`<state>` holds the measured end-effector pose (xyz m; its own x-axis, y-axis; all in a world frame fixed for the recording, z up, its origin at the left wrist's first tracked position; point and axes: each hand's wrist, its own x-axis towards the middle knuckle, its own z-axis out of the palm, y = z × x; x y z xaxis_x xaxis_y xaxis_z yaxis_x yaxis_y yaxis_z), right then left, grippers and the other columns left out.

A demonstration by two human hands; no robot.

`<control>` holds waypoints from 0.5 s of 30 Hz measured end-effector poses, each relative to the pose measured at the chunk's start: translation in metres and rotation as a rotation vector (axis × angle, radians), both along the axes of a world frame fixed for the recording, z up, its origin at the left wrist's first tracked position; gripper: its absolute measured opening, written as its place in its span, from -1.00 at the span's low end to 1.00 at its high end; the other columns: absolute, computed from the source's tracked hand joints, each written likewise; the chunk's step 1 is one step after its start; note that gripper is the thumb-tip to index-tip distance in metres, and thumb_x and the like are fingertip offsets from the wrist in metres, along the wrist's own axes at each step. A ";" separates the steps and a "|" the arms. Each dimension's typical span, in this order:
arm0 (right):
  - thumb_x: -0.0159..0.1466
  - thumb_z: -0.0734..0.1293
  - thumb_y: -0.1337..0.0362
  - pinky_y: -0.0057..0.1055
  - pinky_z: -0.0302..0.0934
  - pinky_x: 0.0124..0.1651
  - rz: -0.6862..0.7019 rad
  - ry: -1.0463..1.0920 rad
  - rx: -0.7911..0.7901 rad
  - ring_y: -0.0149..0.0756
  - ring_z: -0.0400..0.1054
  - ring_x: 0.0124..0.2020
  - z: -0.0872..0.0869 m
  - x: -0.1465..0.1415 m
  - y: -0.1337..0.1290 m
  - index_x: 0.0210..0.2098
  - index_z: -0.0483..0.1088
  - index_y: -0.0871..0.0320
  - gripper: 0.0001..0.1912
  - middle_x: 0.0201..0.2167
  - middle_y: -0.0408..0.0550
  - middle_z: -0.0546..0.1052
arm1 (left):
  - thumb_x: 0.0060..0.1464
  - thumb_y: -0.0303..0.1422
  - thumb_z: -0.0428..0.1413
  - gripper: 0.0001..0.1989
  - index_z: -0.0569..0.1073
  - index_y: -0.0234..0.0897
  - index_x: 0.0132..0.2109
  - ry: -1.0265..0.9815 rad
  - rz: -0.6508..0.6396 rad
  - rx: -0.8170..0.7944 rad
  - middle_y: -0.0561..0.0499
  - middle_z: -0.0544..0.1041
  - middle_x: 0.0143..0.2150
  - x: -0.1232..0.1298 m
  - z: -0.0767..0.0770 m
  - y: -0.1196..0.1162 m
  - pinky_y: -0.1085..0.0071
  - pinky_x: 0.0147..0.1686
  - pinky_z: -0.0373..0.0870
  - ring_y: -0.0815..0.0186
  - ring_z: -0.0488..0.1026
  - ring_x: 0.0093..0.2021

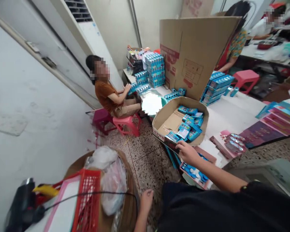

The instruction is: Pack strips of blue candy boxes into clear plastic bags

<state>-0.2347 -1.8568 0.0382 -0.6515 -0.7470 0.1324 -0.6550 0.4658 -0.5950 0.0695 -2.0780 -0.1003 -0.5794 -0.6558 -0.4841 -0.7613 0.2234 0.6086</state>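
My right hand (188, 153) is at the near rim of a shallow cardboard tray (168, 124), its fingers closed on the edge. Inside the tray, several small blue boxes (189, 120) lie loose, mostly toward the right side. Just below that hand, a pink box (204, 184) holds blue and white round pieces (195, 173). My left hand (147, 199) hangs low over the floor beside a large carton, its fingers curled and nothing visible in them.
A person (107, 88) sits on a pink stool (128, 124), hands at blue boxes. Stacked blue boxes (155, 69) and an upright cardboard sheet (193, 54) stand on the table (228, 112). Lower left are a red basket (88, 199) and carton (128, 180) with plastic bags. Others sit at upper right.
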 end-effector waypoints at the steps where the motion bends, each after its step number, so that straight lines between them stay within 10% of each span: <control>1: 0.22 0.17 0.52 -0.30 0.26 0.14 -0.082 -0.011 0.073 -0.19 0.38 0.08 -0.011 -0.002 0.000 0.01 0.48 0.17 -0.56 0.11 0.13 0.44 | -0.10 -0.29 0.11 -0.88 0.52 -0.12 -0.50 0.029 0.009 -0.014 -0.17 0.66 -0.34 -0.031 -0.007 -0.023 0.16 -0.08 0.55 -0.10 0.65 -0.16; 7: 0.26 0.17 0.44 -0.22 0.18 0.01 -0.534 -0.108 0.501 -0.06 0.44 0.03 -0.065 -0.017 -0.013 0.01 0.51 0.17 -0.59 -0.05 0.14 0.58 | 0.19 -0.34 -0.01 -0.68 0.59 -0.32 -0.06 0.161 0.021 -0.145 -0.27 0.64 -0.06 -0.227 -0.004 -0.152 0.26 0.07 0.50 0.09 0.61 0.00; 15: -0.13 0.41 0.57 -0.29 0.23 -0.25 -0.450 -0.566 0.751 -0.08 0.53 -0.35 -0.041 -0.106 -0.086 -0.46 0.60 0.06 -0.69 -0.42 0.01 0.61 | 0.27 -0.55 -0.09 -0.60 0.48 -0.51 0.15 0.149 -0.046 -0.323 -0.31 0.57 0.08 -0.446 0.065 -0.321 0.21 0.15 0.41 0.11 0.52 0.10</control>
